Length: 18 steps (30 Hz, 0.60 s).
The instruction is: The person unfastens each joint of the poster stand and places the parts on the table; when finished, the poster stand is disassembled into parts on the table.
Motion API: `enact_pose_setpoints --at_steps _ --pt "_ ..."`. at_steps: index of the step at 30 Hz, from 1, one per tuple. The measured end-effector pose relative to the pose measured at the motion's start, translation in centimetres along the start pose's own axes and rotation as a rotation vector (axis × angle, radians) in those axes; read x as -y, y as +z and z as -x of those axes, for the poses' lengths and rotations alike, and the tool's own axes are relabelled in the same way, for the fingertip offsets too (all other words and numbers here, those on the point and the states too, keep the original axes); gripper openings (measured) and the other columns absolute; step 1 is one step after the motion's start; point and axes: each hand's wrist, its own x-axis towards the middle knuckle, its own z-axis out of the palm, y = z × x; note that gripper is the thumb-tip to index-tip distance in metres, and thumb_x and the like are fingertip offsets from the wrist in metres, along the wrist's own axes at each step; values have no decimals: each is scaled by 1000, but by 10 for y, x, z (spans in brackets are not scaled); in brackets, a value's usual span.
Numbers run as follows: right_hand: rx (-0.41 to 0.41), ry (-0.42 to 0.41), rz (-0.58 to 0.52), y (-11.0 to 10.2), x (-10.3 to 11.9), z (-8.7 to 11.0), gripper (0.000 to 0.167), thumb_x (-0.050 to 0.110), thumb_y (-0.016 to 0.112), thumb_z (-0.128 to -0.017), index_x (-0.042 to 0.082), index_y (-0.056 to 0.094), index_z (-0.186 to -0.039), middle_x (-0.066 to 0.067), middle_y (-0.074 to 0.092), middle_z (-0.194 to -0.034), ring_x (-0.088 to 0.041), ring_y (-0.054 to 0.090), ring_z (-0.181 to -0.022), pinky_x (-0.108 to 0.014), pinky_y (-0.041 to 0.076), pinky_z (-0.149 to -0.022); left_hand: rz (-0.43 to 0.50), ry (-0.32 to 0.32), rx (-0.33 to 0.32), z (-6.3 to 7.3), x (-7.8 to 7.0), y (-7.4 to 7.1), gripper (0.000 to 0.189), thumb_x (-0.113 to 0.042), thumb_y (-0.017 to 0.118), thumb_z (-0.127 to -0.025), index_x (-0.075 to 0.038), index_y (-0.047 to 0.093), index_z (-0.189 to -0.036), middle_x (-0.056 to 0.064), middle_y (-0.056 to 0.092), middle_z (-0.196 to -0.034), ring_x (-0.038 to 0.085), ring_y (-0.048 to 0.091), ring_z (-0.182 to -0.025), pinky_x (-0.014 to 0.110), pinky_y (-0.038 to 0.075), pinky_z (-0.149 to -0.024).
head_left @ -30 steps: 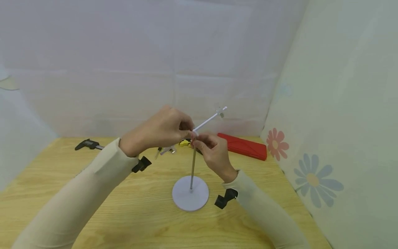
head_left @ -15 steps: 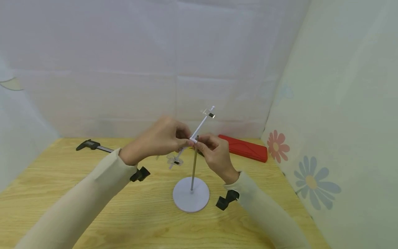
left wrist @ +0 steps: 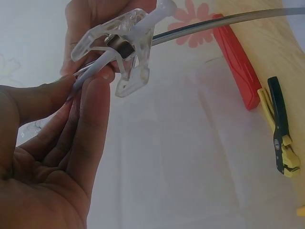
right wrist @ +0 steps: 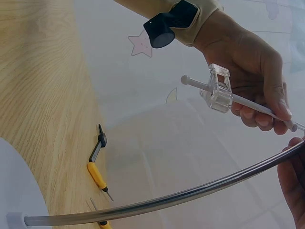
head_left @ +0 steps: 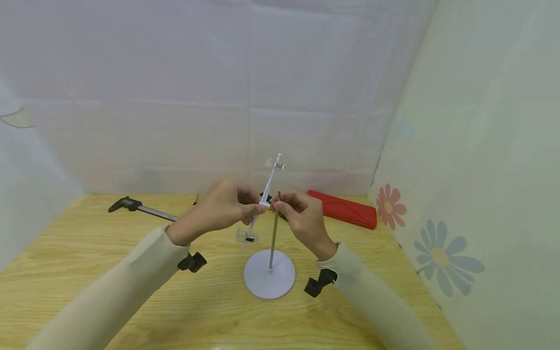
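My left hand (head_left: 220, 206) pinches the middle of a white crossbar (head_left: 269, 185), which stands steeply tilted. Clear plastic clips (head_left: 278, 166) sit near both its ends; the left wrist view shows one clip (left wrist: 138, 78) with a small metal piece. A thin metal rod (head_left: 274, 238) rises from a round white base (head_left: 269, 284) on the table. Just below the rod's bare tip, my right hand (head_left: 303, 218) pinches it between thumb and fingers. In the head view the crossbar's middle is slightly left of the rod. The right wrist view shows another clear clip (right wrist: 219, 93) below the left hand's grip.
A digital caliper (head_left: 157, 213) lies at the back left of the wooden table, a red case (head_left: 345, 210) at the back right. Yellow-and-black pliers (left wrist: 281, 129) and a yellow-handled screwdriver (right wrist: 97, 175) lie toward the back. Pale sheets wall the table's back and sides.
My left hand has moved left and slightly down with the crossbar, which has swung steeper and come away from the rod's top. The rod's tip now shows; my right hand stays there.
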Motion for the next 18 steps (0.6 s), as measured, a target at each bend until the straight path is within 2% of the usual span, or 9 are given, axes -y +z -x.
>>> enact_pose_setpoints --at_steps 6,14,18 --pt "1 2 -14 0 -2 2 11 -5 69 -91 -9 67 -101 -27 70 -96 -9 70 -83 -26 62 -77 49 -65 -8 5 14 5 15 -23 76 -91 -9 75 -88 3 76 -75 19 73 -64 33 61 -63" --pt "8 8 -11 -2 -3 4 12 -5 68 -92 -9 67 -102 -27 70 -96 -6 71 -86 -29 63 -80 130 -92 -24 9 31 13 16 -23 77 -91 -7 75 -90 7 75 -76 23 73 -66 32 62 -63" --pt "14 3 5 -3 -4 6 13 -2 68 -93 -9 67 -103 -25 71 -95 -21 73 -84 -30 63 -79 157 -127 -37 11 38 21 19 -26 78 -89 -8 75 -92 7 75 -75 22 73 -66 33 62 -63"
